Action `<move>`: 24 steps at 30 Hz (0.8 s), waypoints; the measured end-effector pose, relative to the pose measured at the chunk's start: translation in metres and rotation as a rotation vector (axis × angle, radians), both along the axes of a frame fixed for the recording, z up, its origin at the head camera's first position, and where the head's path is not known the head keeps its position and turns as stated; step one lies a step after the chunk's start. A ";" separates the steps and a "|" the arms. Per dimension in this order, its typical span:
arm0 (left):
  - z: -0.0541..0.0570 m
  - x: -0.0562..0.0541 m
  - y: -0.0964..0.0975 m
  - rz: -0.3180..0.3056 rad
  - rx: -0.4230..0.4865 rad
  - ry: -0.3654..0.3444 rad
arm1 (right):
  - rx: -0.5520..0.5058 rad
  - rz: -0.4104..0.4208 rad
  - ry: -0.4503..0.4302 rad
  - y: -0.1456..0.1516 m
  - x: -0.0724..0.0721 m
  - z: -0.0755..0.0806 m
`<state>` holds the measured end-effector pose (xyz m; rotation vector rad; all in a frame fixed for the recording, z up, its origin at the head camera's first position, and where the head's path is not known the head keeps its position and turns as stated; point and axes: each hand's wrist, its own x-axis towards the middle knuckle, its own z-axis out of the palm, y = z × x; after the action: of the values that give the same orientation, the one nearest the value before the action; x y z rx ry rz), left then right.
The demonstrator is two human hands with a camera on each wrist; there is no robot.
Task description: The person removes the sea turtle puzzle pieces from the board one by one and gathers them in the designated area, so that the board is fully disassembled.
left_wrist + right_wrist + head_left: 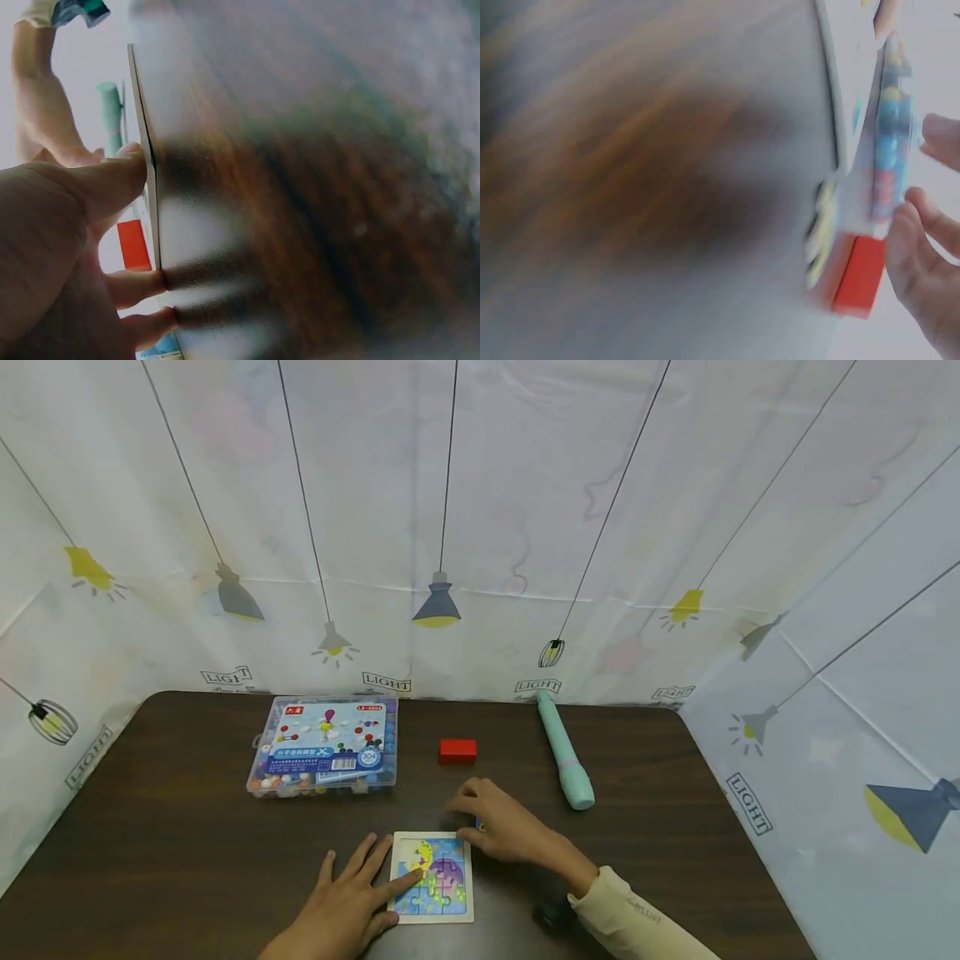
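Note:
A small square jigsaw puzzle point(447, 906) with a pale frame lies on the table; it pictures a yellow sea horse and a purple jellyfish on blue. My left hand point(347, 897) is spread at its left side, the index finger reaching over the picture and the thumb at the lower edge. Beyond the upper right corner hovers my right hand point(504, 825), fingers bent and apart. Beneath it is a loose puzzle piece point(821, 234), blurred in the right wrist view and mostly hidden in the head view. Nothing shows between the right thumb and fingers.
A clear plastic box point(322, 747) of coloured balls with a printed label stands at the back left. Behind the puzzle sits a red block point(457, 752). A mint-green tube-shaped object point(564, 752) lies at the back right. Patterned curtains point(480, 527) border the dark table point(187, 860).

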<state>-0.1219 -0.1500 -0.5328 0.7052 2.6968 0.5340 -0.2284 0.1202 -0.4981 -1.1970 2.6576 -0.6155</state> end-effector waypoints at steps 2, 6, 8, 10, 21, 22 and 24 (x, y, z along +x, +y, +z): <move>0.001 -0.001 0.000 0.003 -0.006 -0.009 | 0.035 0.105 -0.027 -0.009 -0.002 0.004; 0.001 -0.001 0.000 0.010 -0.008 -0.021 | 0.120 0.246 -0.046 -0.024 -0.007 0.002; 0.001 -0.001 0.000 0.008 -0.001 -0.025 | 0.150 0.283 -0.042 -0.029 -0.008 -0.001; 0.001 -0.001 0.000 0.004 0.005 -0.024 | 0.172 0.298 -0.039 -0.031 -0.009 -0.003; 0.003 -0.001 0.000 0.005 0.001 -0.010 | 0.236 0.300 0.008 -0.041 -0.013 -0.002; 0.002 0.000 0.000 0.005 0.001 -0.008 | 0.244 0.299 0.005 -0.042 -0.013 -0.002; 0.001 0.000 0.001 0.000 -0.002 -0.005 | 0.255 0.300 -0.001 -0.044 -0.012 0.000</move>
<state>-0.1222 -0.1489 -0.5313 0.7026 2.6925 0.5325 -0.2404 0.0763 -0.4981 -1.4695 2.3932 -0.2215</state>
